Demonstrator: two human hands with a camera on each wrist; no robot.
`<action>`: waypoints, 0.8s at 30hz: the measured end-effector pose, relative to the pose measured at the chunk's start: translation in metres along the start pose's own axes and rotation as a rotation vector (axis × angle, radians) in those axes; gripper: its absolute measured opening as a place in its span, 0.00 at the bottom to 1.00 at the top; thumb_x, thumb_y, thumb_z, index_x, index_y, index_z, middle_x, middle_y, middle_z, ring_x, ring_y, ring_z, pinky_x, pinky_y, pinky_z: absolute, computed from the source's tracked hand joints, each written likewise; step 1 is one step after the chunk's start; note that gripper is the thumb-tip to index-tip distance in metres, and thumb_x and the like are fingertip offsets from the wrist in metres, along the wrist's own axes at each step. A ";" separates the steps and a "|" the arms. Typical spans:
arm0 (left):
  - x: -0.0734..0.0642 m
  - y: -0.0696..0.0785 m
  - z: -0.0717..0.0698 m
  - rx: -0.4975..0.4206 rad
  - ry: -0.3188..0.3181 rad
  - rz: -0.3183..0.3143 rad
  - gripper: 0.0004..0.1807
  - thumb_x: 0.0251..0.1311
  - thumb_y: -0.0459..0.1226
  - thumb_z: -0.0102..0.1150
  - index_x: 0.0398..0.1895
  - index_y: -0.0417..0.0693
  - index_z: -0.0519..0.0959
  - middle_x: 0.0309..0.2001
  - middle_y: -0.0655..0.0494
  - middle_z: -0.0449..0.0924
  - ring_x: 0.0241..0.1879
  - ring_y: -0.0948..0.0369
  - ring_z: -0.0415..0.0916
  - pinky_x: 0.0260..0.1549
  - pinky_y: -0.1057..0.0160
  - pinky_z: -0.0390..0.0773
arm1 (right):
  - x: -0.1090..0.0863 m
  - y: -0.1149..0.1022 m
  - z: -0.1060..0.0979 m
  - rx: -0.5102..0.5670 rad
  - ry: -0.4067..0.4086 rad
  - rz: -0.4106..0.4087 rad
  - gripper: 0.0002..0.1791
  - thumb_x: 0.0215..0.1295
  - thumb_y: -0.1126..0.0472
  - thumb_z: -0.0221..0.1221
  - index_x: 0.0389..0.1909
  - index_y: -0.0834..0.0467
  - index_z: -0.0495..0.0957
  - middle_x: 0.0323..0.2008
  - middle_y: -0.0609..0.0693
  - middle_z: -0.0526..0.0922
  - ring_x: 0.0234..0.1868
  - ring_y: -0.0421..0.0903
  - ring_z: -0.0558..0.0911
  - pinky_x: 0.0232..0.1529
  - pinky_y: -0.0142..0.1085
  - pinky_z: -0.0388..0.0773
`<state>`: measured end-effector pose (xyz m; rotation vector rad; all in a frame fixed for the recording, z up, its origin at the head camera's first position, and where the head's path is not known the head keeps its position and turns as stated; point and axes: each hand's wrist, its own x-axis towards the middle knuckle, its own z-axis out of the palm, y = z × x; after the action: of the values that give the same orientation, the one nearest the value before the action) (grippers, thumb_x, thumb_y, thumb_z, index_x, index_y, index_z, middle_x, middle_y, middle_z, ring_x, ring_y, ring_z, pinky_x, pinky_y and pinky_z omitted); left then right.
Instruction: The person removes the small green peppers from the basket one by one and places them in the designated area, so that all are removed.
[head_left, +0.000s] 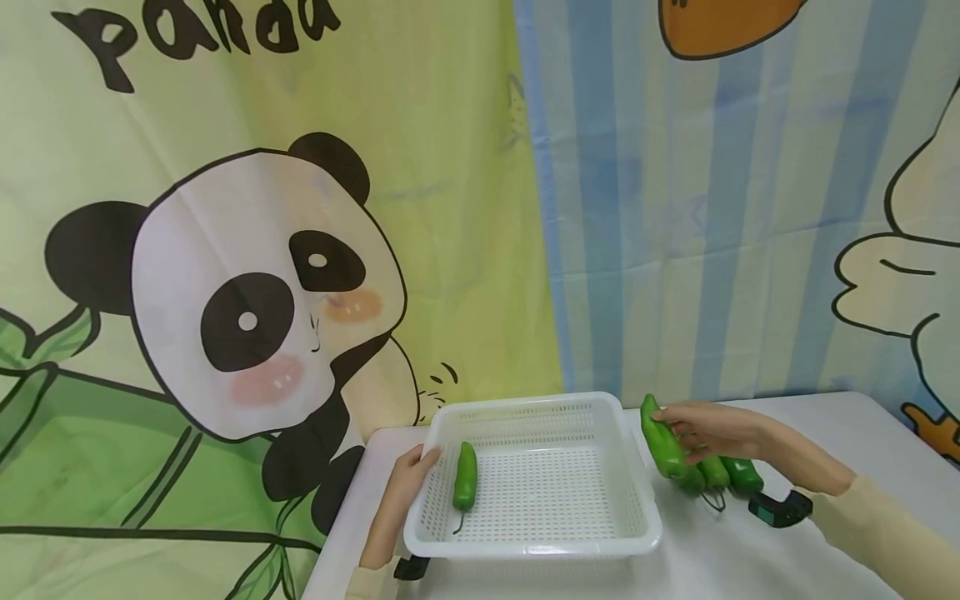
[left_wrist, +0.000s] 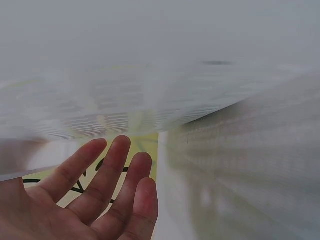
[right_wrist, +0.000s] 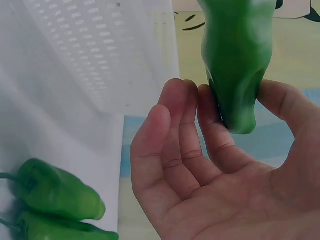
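A white perforated plastic basket (head_left: 525, 548) stands on the table with one green pepper (head_left: 466, 477) inside, near its left wall. My left hand (head_left: 408, 479) holds the basket's left side, thumb over the rim. In the left wrist view, the fingers (left_wrist: 120, 165) reach along the outside of the wall. To the basket's right, my right hand (head_left: 708, 427) pinches another green pepper (head_left: 660, 437) between thumb and fingers, raised above the table. The right wrist view has this pepper (right_wrist: 237, 65) gripped at its tapered end. Several green peppers (head_left: 742, 477) lie below that hand.
The white table (head_left: 817, 417) extends to the right of the basket. Behind it hangs a curtain (head_left: 465, 208) with a panda print and blue stripes. Dark wrist devices (head_left: 782, 508) sit on both wrists. The loose peppers have long stems (head_left: 714, 500).
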<state>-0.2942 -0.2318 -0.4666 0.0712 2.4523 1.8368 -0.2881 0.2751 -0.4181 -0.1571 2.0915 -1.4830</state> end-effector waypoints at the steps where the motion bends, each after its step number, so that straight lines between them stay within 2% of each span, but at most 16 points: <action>1: 0.000 0.000 0.000 -0.003 0.002 0.002 0.26 0.76 0.44 0.50 0.67 0.35 0.70 0.53 0.28 0.80 0.41 0.43 0.87 0.32 0.54 0.90 | -0.001 0.002 -0.002 0.003 0.005 0.004 0.36 0.76 0.42 0.49 0.70 0.67 0.58 0.69 0.70 0.62 0.59 0.54 0.77 0.56 0.48 0.82; 4: 0.001 -0.001 0.000 -0.007 0.000 0.010 0.26 0.76 0.44 0.50 0.68 0.34 0.70 0.54 0.28 0.80 0.42 0.42 0.87 0.33 0.54 0.90 | -0.004 0.008 -0.006 0.006 0.001 0.011 0.34 0.77 0.43 0.48 0.67 0.67 0.61 0.65 0.67 0.68 0.57 0.53 0.79 0.56 0.48 0.81; 7: 0.002 -0.003 0.000 -0.012 -0.002 0.009 0.26 0.76 0.44 0.50 0.68 0.35 0.69 0.54 0.28 0.80 0.43 0.42 0.87 0.33 0.54 0.90 | -0.006 0.014 -0.011 0.005 0.007 0.022 0.35 0.77 0.43 0.48 0.68 0.68 0.60 0.64 0.66 0.68 0.58 0.54 0.78 0.55 0.48 0.81; 9: 0.002 -0.003 0.000 -0.012 -0.004 0.008 0.26 0.76 0.44 0.50 0.68 0.35 0.69 0.54 0.28 0.79 0.43 0.42 0.87 0.34 0.54 0.90 | -0.007 0.019 -0.014 0.005 0.008 0.026 0.38 0.78 0.42 0.47 0.71 0.69 0.55 0.66 0.71 0.63 0.62 0.60 0.75 0.56 0.49 0.81; 12: 0.001 -0.003 0.000 -0.010 -0.003 0.009 0.26 0.76 0.44 0.49 0.68 0.35 0.69 0.55 0.28 0.80 0.43 0.42 0.87 0.34 0.54 0.90 | -0.008 0.026 -0.019 0.007 0.000 0.026 0.44 0.78 0.42 0.46 0.76 0.71 0.44 0.72 0.79 0.49 0.70 0.72 0.63 0.60 0.53 0.79; 13: 0.001 -0.003 0.000 -0.009 -0.002 0.009 0.26 0.76 0.44 0.50 0.68 0.35 0.69 0.54 0.28 0.80 0.43 0.42 0.87 0.34 0.54 0.90 | -0.009 0.028 -0.022 0.007 -0.005 0.020 0.46 0.79 0.42 0.45 0.77 0.72 0.40 0.74 0.80 0.43 0.73 0.74 0.58 0.62 0.55 0.78; 15: 0.002 -0.004 0.000 -0.009 0.002 0.007 0.26 0.76 0.44 0.50 0.68 0.35 0.70 0.54 0.28 0.80 0.43 0.42 0.87 0.33 0.54 0.90 | -0.010 0.032 -0.027 0.008 -0.019 0.011 0.45 0.79 0.42 0.43 0.77 0.72 0.40 0.75 0.80 0.41 0.74 0.74 0.56 0.64 0.56 0.76; 17: 0.004 -0.007 0.000 -0.008 0.006 0.004 0.26 0.76 0.44 0.50 0.68 0.35 0.70 0.54 0.28 0.80 0.42 0.42 0.87 0.33 0.54 0.90 | -0.012 0.036 -0.032 0.003 -0.025 -0.002 0.44 0.80 0.42 0.42 0.77 0.72 0.42 0.75 0.79 0.44 0.73 0.73 0.60 0.65 0.57 0.75; 20: 0.009 -0.017 0.001 -0.001 0.023 0.001 0.26 0.76 0.45 0.49 0.67 0.36 0.70 0.53 0.29 0.81 0.41 0.43 0.87 0.32 0.54 0.90 | -0.016 0.040 -0.040 -0.003 -0.021 -0.015 0.40 0.80 0.42 0.41 0.75 0.71 0.49 0.73 0.76 0.56 0.69 0.65 0.70 0.64 0.55 0.77; 24: 0.017 -0.032 0.001 0.021 0.049 0.009 0.28 0.75 0.50 0.50 0.68 0.41 0.71 0.53 0.33 0.82 0.40 0.47 0.88 0.31 0.54 0.90 | -0.022 0.047 -0.049 -0.010 0.007 -0.008 0.40 0.80 0.43 0.41 0.75 0.71 0.49 0.72 0.76 0.56 0.67 0.60 0.73 0.61 0.50 0.80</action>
<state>-0.3110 -0.2381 -0.4979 0.0390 2.5082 1.8379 -0.2842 0.3424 -0.4408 -0.1639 2.1068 -1.4797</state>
